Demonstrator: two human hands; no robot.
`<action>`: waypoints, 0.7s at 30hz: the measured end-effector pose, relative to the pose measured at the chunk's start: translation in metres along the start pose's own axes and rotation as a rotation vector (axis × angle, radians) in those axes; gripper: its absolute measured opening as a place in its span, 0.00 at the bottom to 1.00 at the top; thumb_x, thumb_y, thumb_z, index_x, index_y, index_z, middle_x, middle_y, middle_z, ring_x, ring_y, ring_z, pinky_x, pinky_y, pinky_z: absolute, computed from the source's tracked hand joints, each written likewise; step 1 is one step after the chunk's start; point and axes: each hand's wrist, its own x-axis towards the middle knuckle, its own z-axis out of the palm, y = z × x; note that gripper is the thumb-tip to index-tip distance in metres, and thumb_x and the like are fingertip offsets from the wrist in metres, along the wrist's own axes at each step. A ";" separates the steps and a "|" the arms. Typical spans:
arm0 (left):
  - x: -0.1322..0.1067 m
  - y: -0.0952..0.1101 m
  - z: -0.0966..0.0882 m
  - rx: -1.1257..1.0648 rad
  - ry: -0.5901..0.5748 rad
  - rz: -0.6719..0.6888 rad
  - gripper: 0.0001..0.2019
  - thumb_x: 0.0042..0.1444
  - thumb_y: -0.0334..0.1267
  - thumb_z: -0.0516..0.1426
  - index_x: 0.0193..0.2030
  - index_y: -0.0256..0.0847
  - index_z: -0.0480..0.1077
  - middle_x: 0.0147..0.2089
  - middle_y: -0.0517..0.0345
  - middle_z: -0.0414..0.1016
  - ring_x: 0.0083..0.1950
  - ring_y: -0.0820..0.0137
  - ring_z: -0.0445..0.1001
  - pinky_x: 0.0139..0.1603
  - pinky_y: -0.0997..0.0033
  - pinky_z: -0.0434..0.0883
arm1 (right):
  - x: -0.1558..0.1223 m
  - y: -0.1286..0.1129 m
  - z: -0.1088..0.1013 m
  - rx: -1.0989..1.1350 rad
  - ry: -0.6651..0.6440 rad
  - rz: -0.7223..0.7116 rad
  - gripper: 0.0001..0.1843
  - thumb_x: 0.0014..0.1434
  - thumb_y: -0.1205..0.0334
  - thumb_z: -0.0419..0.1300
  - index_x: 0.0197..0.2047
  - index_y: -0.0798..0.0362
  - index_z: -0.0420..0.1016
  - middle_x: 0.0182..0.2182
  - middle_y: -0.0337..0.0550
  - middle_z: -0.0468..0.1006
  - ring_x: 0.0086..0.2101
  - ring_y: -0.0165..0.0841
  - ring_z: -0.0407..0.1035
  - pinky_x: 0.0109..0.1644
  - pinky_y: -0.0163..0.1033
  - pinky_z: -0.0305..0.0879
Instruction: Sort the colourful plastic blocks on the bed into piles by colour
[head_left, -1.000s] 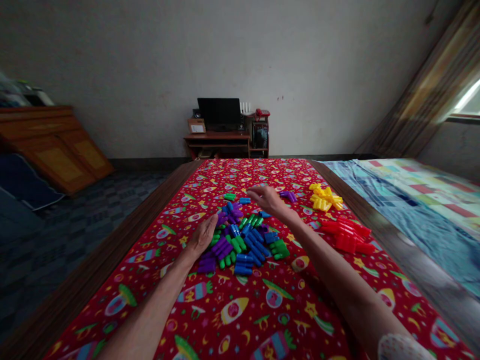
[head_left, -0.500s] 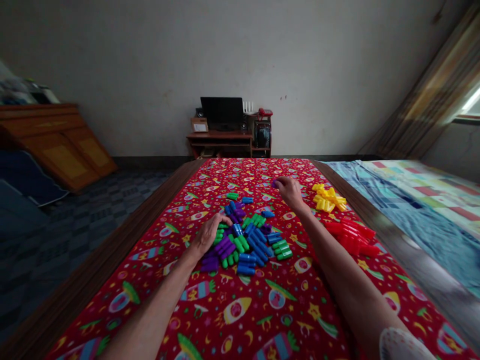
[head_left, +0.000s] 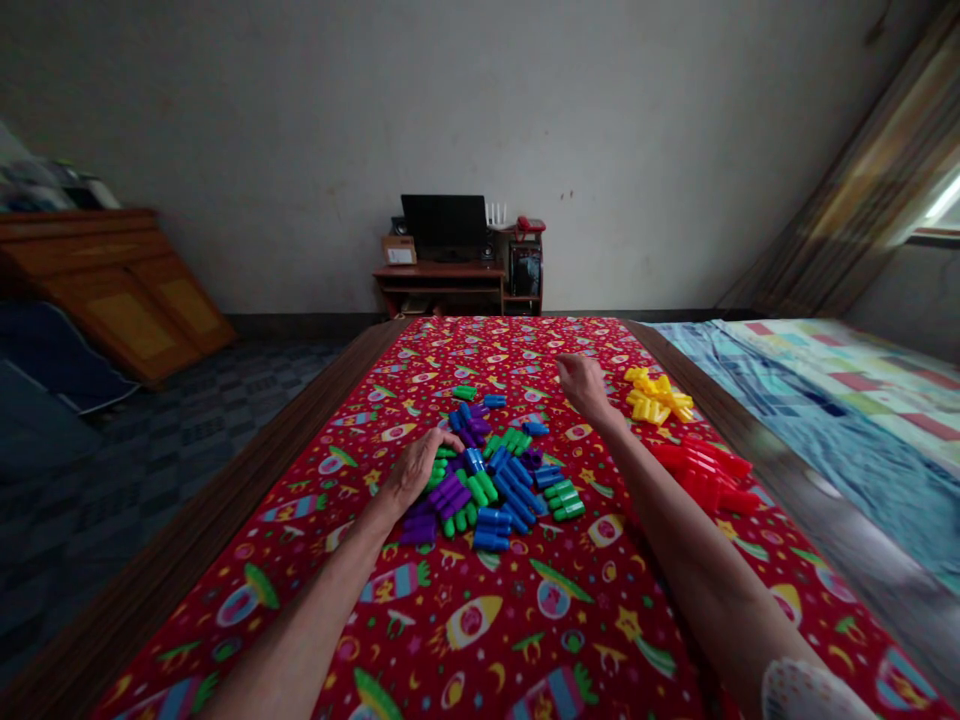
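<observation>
Plastic pegs (head_left: 491, 480), blue, purple and green, heaped mid-surface on a red rocket-print cloth (head_left: 480, 620). Left hand (head_left: 416, 465) on the heap's left edge, fingers curled over purple pieces; actual grip cannot tell. Right hand (head_left: 583, 385) beyond the heap, near the yellow pile (head_left: 658, 395), fingers loosely curled, contents cannot tell. Red pile (head_left: 701, 470) beside right forearm. Pegs judged light, hard, slick, prone to roll; pinch one across its middle.
</observation>
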 end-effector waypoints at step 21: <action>0.000 0.000 0.001 0.005 0.026 0.000 0.30 0.65 0.55 0.36 0.33 0.42 0.74 0.43 0.54 0.80 0.50 0.62 0.76 0.59 0.61 0.68 | -0.007 0.014 -0.021 -0.313 -0.171 0.202 0.19 0.67 0.57 0.47 0.46 0.58 0.76 0.43 0.56 0.78 0.45 0.39 0.71 0.46 0.37 0.61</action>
